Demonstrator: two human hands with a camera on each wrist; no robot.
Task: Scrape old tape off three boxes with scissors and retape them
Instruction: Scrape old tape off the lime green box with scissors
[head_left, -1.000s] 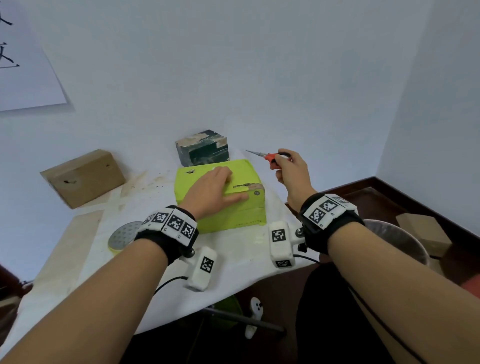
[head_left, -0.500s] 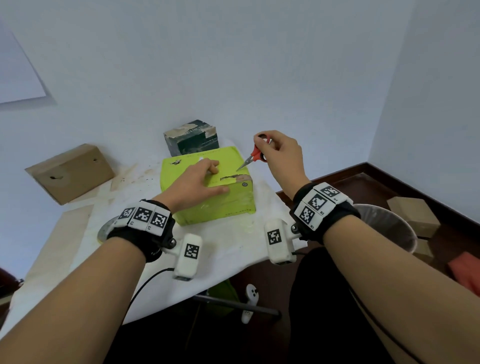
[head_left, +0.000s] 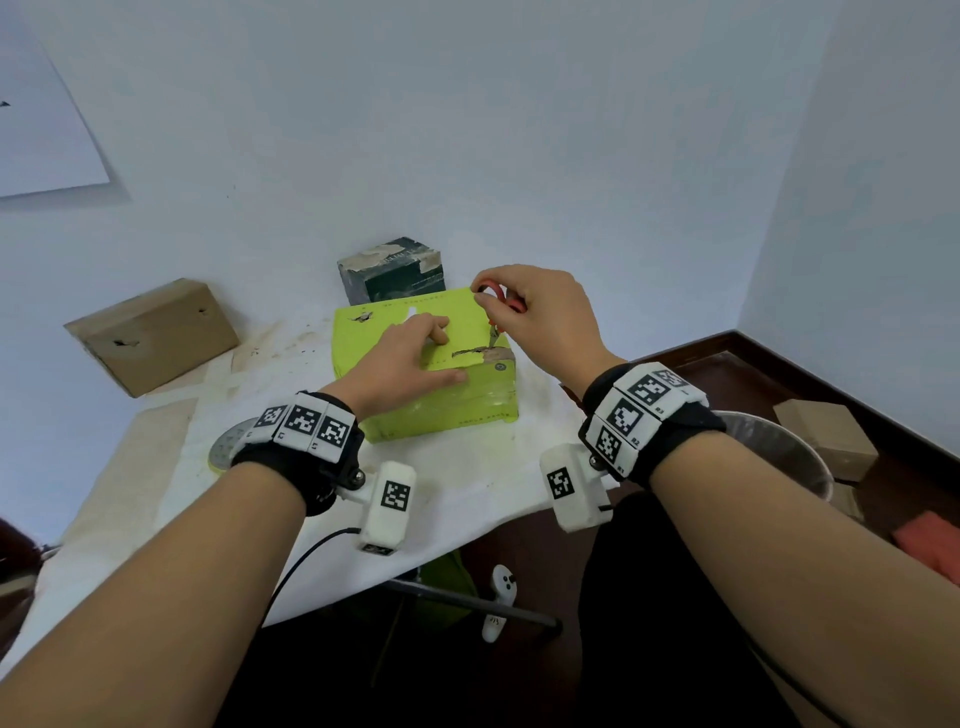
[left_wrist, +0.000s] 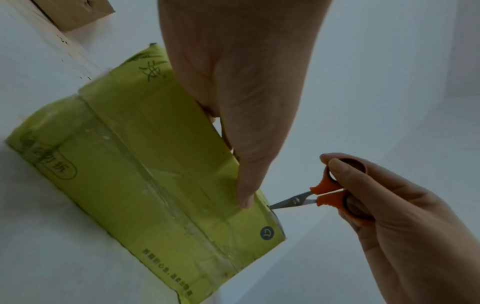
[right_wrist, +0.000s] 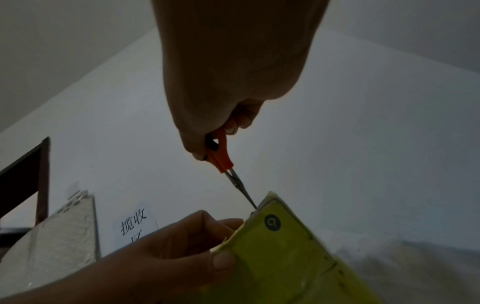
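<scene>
A lime green box (head_left: 415, 410) lies on the white-covered table (head_left: 467, 493). My left hand (head_left: 410, 358) holds it down, fingers curled on the top and thumb along the front top edge. My right hand (head_left: 535, 317) grips small orange-handled scissors (head_left: 501, 299), blades closed, tip down on the torn brown tape (head_left: 493, 356) at the box's right front corner. In the left wrist view the scissors (left_wrist: 324, 195) touch the corner of the box (left_wrist: 145, 164). A dark green box (head_left: 395, 270) stands behind, and a brown cardboard box (head_left: 150, 332) leans at the far left.
A round tape roll (head_left: 226, 447) lies partly hidden behind my left wrist. A grey waste bin (head_left: 779, 447) stands right of the table, with cardboard boxes (head_left: 826, 436) on the floor beyond. A white controller (head_left: 501, 597) hangs under the table's front edge.
My right hand has swung the scissors from pointing left in the air down to the torn tape at the box's corner. My left fingers have curled on the box top.
</scene>
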